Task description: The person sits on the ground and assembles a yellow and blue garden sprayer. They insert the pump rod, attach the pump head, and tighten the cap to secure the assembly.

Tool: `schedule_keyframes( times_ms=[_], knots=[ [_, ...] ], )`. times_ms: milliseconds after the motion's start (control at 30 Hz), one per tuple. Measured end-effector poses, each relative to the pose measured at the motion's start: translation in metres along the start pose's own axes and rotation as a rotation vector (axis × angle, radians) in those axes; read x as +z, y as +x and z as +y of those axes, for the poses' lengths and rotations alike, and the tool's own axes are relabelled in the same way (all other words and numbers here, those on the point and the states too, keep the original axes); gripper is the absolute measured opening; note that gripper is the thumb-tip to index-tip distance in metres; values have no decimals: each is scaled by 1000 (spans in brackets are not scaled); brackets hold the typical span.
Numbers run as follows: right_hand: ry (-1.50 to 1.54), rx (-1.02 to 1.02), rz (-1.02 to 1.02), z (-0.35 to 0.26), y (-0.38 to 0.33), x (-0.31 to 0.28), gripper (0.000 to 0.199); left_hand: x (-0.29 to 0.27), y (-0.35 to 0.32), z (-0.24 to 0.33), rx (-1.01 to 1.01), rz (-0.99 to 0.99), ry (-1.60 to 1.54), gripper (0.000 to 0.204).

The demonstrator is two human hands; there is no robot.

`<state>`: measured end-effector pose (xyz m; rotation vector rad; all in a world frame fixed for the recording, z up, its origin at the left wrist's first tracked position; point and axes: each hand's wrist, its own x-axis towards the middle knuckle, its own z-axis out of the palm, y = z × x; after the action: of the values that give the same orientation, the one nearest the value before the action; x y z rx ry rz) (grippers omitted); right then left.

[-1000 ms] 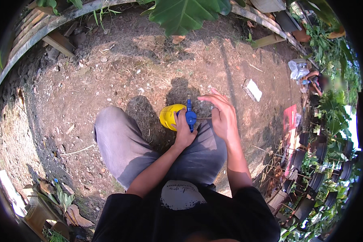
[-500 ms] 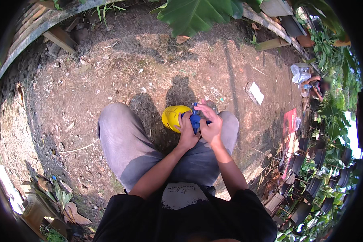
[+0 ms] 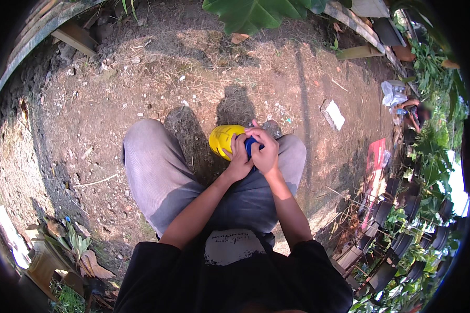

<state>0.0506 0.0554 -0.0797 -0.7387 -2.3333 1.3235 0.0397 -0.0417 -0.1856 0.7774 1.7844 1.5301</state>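
Note:
A yellow spray bottle (image 3: 223,138) with a blue top (image 3: 250,145) lies tilted between my knees, its yellow end toward the left. My left hand (image 3: 238,156) wraps round the bottle where the yellow body meets the blue part. Closed over the blue top is my right hand (image 3: 267,151), its fingers bent round it and hiding most of it. Both hands are close together above my right thigh.
Bare earth with straw and pebbles surrounds me. A white block (image 3: 332,115) lies to the right, with a red sheet (image 3: 373,169) beyond. Another person (image 3: 413,115) sits at far right beside clear plastic bags (image 3: 394,94). A large leaf (image 3: 261,13) hangs at the top.
My right hand's fingers have curled in over the blue top, covering the nozzle and lever seen before. The bottle and both hands have shifted slightly, and the view has moved a little.

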Motion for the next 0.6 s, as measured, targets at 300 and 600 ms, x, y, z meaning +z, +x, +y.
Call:
schedule_keyframes(
  times_ms=[300,600],
  knots=[
    [-188,-10,34,-58,10,-36,50,-5,1,15,-137,-12,27,73],
    [-15,-5,79,-13,-9,-9,43,-16,3,16,-8,-116,17,70]
  ],
)
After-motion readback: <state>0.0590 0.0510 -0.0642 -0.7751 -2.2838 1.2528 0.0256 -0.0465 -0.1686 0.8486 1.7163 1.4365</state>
